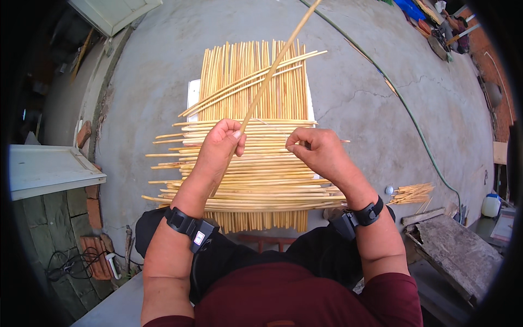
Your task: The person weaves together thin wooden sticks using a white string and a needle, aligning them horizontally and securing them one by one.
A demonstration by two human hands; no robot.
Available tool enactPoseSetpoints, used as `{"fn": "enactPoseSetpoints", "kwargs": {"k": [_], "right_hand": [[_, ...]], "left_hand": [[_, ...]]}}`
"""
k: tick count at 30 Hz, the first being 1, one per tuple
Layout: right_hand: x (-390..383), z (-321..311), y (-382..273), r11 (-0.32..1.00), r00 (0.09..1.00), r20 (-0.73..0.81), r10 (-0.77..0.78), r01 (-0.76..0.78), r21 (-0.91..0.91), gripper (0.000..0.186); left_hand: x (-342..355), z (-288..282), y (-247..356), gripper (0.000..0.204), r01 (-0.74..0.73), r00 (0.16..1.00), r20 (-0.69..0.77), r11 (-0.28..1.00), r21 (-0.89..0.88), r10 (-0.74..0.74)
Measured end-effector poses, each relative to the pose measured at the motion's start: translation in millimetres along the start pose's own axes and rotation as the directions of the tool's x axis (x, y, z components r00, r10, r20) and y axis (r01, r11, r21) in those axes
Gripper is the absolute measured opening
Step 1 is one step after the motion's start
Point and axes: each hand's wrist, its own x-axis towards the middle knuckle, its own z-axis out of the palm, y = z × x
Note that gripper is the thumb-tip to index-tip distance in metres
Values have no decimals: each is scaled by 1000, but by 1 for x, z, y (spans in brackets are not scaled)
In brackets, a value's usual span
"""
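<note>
My left hand (226,139) is closed round a long, thin wooden stick (278,68), which slants from my left forearm up toward the far right. My right hand (316,146) is pinched, and a fine pale thread (267,122) runs toward its fingertips from beside the stick. Both hands are above a layer of peeled sticks (256,188) laid crosswise before me. Under and beyond these stretches a row of sticks (218,65) pointing away from me. A few loose sticks (239,86) lie diagonally on the far part.
A white board (193,92) shows beneath the sticks. Rightward lie a small white ball (389,190), a pile of short sticks (412,193), a green hose (406,103) and a weathered board (460,250). White panels (54,169), bricks (93,212) and a black cable (71,264) are at left.
</note>
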Motion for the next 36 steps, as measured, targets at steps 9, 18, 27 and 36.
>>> {"fn": "enactPoseSetpoints", "kwargs": {"k": [9, 18, 27, 36], "right_hand": [[-8, 25, -8, 951, 950, -57, -308, 306, -46, 8], [-8, 19, -1, 990, 1000, -1, 8, -8, 139, 14], [-5, -9, 51, 991, 989, -112, 97, -85, 103, 12], [3, -35, 102, 969, 854, -516, -73, -62, -240, 7]], "left_hand": [[-1, 29, -6, 11, 83, 990, 119, 995, -46, -77], [-8, 19, -5, 12, 144, 979, 152, 989, -44, -136], [-3, -9, 18, 7, -7, 996, -89, 999, -47, 3], [-2, -9, 20, 6, 49, 977, -208, 998, 50, -38]]}}
